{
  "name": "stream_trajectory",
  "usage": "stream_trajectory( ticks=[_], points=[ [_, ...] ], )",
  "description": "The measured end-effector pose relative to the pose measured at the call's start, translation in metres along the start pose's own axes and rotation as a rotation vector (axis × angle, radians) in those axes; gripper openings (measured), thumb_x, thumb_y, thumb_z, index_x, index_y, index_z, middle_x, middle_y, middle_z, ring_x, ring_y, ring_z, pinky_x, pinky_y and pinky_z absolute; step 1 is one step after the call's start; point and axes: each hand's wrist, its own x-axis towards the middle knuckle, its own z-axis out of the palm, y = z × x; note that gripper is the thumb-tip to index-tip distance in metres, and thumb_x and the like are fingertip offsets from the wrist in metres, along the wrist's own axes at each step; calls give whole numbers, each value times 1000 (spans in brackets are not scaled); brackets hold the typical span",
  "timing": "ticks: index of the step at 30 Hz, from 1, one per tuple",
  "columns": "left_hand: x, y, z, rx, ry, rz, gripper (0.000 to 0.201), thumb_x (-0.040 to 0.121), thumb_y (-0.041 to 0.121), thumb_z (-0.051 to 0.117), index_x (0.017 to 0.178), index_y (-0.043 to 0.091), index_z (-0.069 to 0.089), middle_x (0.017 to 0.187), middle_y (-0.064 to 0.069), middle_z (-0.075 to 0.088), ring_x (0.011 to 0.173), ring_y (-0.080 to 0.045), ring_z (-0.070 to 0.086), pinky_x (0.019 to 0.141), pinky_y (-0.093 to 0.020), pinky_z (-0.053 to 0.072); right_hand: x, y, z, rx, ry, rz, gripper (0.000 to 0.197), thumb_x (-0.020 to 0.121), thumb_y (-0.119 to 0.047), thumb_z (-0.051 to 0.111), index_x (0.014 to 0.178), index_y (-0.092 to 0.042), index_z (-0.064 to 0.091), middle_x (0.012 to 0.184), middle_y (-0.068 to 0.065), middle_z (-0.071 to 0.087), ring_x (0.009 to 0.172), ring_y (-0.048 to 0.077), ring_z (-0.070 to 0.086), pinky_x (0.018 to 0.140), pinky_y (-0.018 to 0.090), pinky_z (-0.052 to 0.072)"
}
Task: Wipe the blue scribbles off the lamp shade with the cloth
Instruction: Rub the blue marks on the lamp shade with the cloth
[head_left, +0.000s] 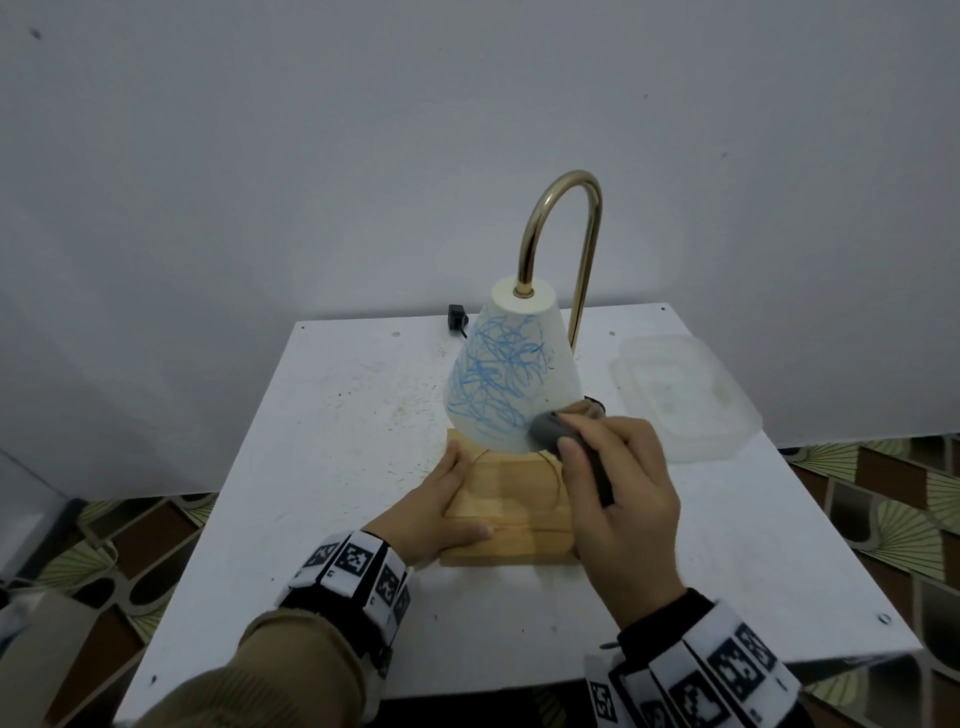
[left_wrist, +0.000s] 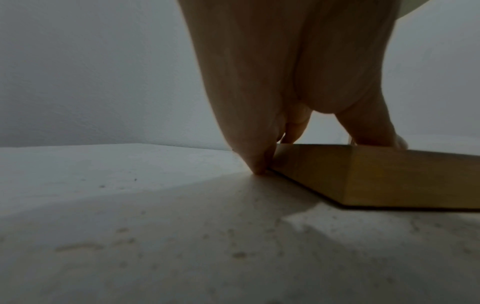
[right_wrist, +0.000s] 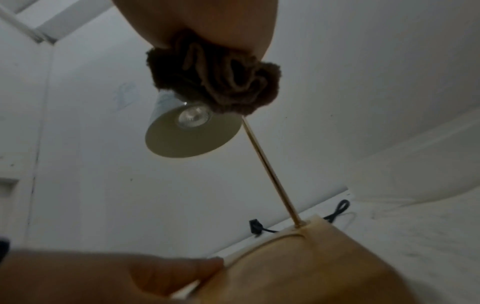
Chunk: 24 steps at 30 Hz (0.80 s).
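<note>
The lamp's white cone shade (head_left: 511, 374) carries blue scribbles over its front. It hangs from a curved brass stem (head_left: 566, 218) above a wooden base (head_left: 511, 509). My right hand (head_left: 587, 447) grips a bunched grey cloth (head_left: 548, 430) and holds it against the shade's lower right rim. In the right wrist view the cloth (right_wrist: 221, 82) sits just above the shade's open underside (right_wrist: 192, 142). My left hand (head_left: 457, 499) lies on the base's left side, fingers straight along the edge and thumb across the top. In the left wrist view its fingertips (left_wrist: 259, 166) touch the table beside the base (left_wrist: 389, 176).
A clear plastic container (head_left: 685, 395) lies on the white table (head_left: 322, 441) at the back right, close to the stem. A black plug and cord (head_left: 457, 317) rest at the back edge behind the shade. Patterned floor shows on both sides of the table.
</note>
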Motion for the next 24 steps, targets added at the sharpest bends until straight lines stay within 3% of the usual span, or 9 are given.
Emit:
stream_trajectory(
  ticks=[4, 9, 14, 18, 24],
  points=[
    [0, 1, 0, -13, -1, 5, 108, 78, 50, 68, 150, 25, -8, 155, 17, -17, 145, -8, 2, 119, -37, 17, 13, -10, 7, 64, 82, 42, 20, 87, -5, 55, 103, 1, 66, 96, 3, 53, 97, -4, 50, 89, 9, 38],
    [-2, 6, 0, 7, 5, -5, 104, 81, 45, 67, 150, 22, -8, 155, 13, -19, 145, -9, -2, 120, -35, 12, -4, -15, 10, 43, -31, -36, 22, 87, -7, 55, 103, 3, 67, 98, -2, 53, 93, 8, 54, 91, 12, 39],
    [-4, 8, -1, 8, -8, -12, 104, 82, 45, 66, 150, 22, -8, 155, 13, -21, 145, -9, -1, 119, -35, 13, 1, -4, 3, 36, 49, 48, 20, 87, -8, 55, 102, -1, 67, 98, 0, 53, 98, -5, 50, 91, 10, 38],
    [-2, 7, -1, -4, -10, -4, 105, 81, 46, 67, 150, 22, -8, 155, 13, -21, 145, -8, 0, 119, -35, 14, 22, -14, 10, 73, 150, 77, 17, 86, 2, 60, 101, 0, 66, 97, 2, 53, 97, -8, 49, 88, 8, 37],
    [0, 1, 2, -20, 20, 15, 106, 78, 47, 68, 151, 24, -6, 156, 14, -16, 145, -10, -1, 119, -38, 15, 6, -22, 20, 57, -14, -87, 21, 86, -7, 59, 103, 3, 67, 99, 6, 56, 94, 14, 55, 91, 19, 43]
  ],
)
